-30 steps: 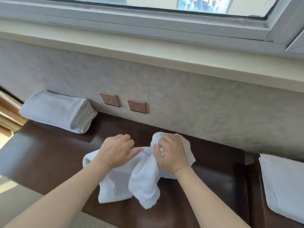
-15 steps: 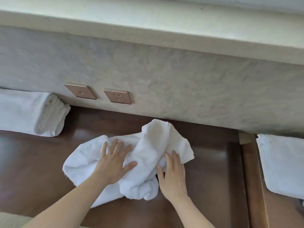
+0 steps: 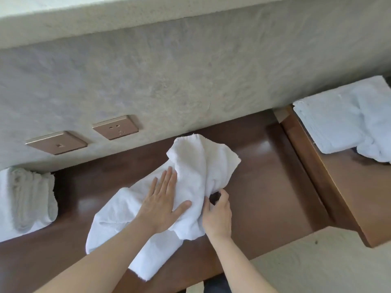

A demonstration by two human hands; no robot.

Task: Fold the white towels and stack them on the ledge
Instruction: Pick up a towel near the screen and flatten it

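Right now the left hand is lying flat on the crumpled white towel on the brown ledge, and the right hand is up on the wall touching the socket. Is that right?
Not quite. The right hand is not on the socket; it pinches the towel's edge down on the brown ledge. The left hand does lie flat on the crumpled white towel, as the head view shows.

White terry-cloth towel, soft and nubby, on a glossy dark wooden ledge. Far wall rough, matt plaster. Two socket plates in smooth, satin bronze-coloured finish.
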